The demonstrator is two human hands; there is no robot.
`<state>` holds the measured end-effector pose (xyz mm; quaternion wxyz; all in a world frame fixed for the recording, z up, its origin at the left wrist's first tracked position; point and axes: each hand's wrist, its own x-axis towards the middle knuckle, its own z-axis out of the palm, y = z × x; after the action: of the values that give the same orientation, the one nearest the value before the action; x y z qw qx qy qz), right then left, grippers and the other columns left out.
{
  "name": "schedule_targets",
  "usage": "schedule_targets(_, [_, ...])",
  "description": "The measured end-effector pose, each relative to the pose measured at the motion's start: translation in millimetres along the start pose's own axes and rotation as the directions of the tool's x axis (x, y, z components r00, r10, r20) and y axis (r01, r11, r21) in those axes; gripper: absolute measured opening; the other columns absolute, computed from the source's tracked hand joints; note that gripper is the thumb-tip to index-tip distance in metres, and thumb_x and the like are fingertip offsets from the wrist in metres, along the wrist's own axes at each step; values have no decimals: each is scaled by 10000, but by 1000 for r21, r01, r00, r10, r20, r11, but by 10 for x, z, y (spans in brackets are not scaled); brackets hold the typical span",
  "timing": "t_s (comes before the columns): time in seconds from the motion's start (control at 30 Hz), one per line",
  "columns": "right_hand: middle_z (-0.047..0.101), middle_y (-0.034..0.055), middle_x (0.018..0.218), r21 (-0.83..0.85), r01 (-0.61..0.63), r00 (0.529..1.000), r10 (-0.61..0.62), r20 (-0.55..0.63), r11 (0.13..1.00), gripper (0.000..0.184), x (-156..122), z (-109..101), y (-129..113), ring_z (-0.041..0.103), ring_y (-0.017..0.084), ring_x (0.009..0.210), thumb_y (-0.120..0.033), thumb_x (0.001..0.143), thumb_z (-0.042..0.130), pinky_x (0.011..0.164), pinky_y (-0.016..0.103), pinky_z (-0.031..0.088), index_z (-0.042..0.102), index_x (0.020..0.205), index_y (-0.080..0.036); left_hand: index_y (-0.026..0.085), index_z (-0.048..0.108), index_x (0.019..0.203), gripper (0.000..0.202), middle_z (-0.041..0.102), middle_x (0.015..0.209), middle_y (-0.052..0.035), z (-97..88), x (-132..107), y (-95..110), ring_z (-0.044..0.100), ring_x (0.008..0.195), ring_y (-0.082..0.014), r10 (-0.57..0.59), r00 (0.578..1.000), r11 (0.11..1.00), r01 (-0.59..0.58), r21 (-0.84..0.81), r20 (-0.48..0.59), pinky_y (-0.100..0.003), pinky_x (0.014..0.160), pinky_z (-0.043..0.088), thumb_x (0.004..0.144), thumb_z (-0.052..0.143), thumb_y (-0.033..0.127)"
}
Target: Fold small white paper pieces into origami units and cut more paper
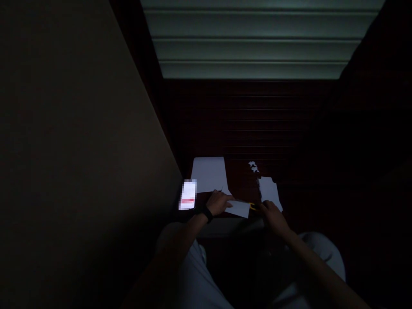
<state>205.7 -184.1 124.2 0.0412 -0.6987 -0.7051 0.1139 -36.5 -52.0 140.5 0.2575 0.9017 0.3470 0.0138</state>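
Observation:
In the dim head view, my left hand [218, 202], with a dark band at the wrist, pinches a small white piece of paper [238, 208] near the table's front edge. My right hand [273, 216] is closed around the handles of scissors [252, 206] with yellow on them. Their blades point left, along the paper's upper edge; whether they are apart or together is too dark to tell. A larger white sheet [209, 174] lies just beyond my left hand. Beyond my right hand is a stack of cut white paper [269, 191] with notched corners.
A lit phone [188, 194], its screen blurred, is at the left by the wall [135, 128]. Small paper scraps [254, 167] lie at the back of the dark table. Behind it rises a slatted panel [251, 49]. My knees [323, 249] are below the front edge.

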Motion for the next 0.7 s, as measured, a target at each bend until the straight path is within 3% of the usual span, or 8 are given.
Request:
schedule_targets(0.27, [539,86,1094,11,62,998,-61,-21,998,365,-30,61,-33,471,245,994,-223,875,468,855,333,363,512,1236,-259,256,632,1057,271,681,1030,-30,-37,14,-6,614,935,-192,-54,998,998,55,21,-36,-295,833,388,888,439,343])
schedule_targets(0.43, [540,79,1104,38,98,995,-97,-33,994,408,-48,51,-42,475,237,1004,-209,876,463,863,331,370,475,1277,-278,221,645,964,231,690,873,-85,-119,-79,212,609,887,-238,8,1000,995,-5,101,-30,-379,863,331,880,443,295])
schedule_targets(0.57, [540,89,1096,71,121,992,-117,-57,990,414,-42,43,-47,476,242,1000,-189,867,458,858,339,380,486,1274,-259,202,612,957,216,668,852,-104,-175,-101,411,599,863,-235,94,995,969,-88,231,-15,-418,883,275,856,430,142])
schedule_targets(0.7, [540,95,1091,68,113,992,-109,-64,991,430,-16,47,-50,474,248,995,-164,861,449,857,352,379,483,1280,-253,199,582,1003,253,656,846,-100,-180,-89,397,589,828,-224,153,988,913,-130,386,-27,-418,854,276,863,396,100])
